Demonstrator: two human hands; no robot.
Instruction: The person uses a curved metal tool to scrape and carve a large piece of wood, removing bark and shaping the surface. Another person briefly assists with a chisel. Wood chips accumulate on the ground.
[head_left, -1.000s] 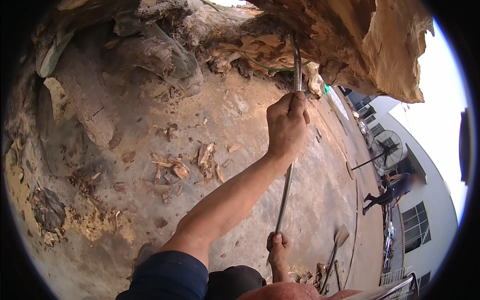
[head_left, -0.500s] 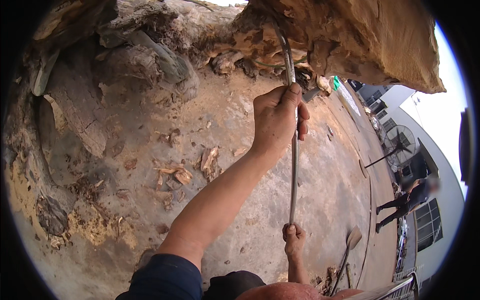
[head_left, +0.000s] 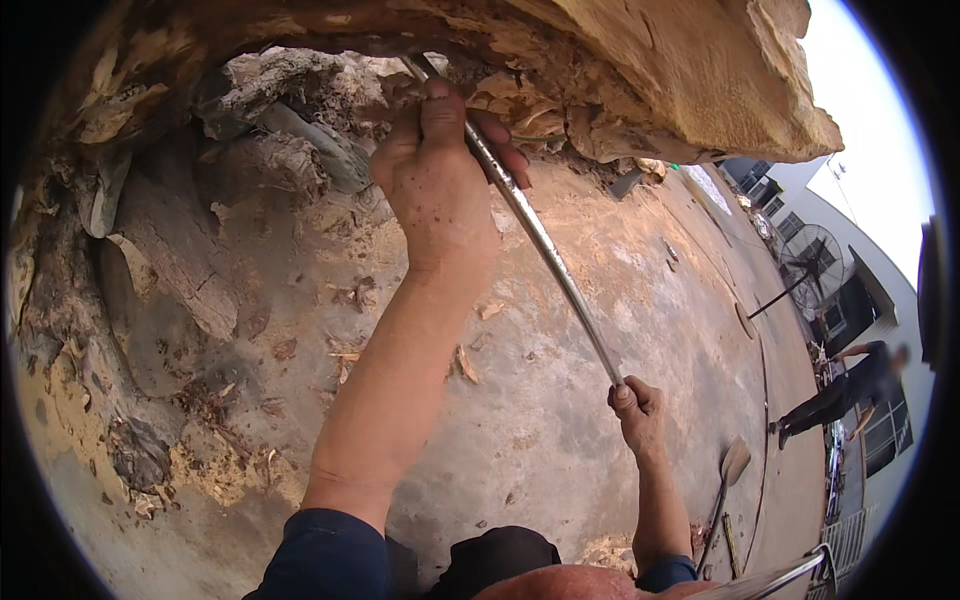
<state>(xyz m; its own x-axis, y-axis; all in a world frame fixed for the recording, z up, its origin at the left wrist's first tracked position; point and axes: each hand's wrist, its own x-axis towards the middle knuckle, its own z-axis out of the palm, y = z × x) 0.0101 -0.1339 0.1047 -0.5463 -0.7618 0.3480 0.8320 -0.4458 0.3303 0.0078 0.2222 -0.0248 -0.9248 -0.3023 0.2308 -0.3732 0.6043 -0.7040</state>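
A long, worn metal bar [head_left: 553,255] slants between my two hands. My left hand [head_left: 440,180] is closed round its upper part, close beneath a massive piece of raw wood [head_left: 660,70]. Lower down and to the right, my right hand [head_left: 640,408] grips the bar's near end. The bar's far end passes up against the underside of the wood, where its tip is hidden.
Gnarled roots [head_left: 180,260] stand at the left. Wood chips [head_left: 467,365] litter the concrete floor [head_left: 560,460]. On the right are a shovel [head_left: 735,462], a standing fan [head_left: 808,262] and another person [head_left: 850,385] beside a building.
My left hand has moved up and left with the bar, while my right hand has shifted right and slightly up. The bar has gone from nearly upright to slanted. The other person has changed posture.
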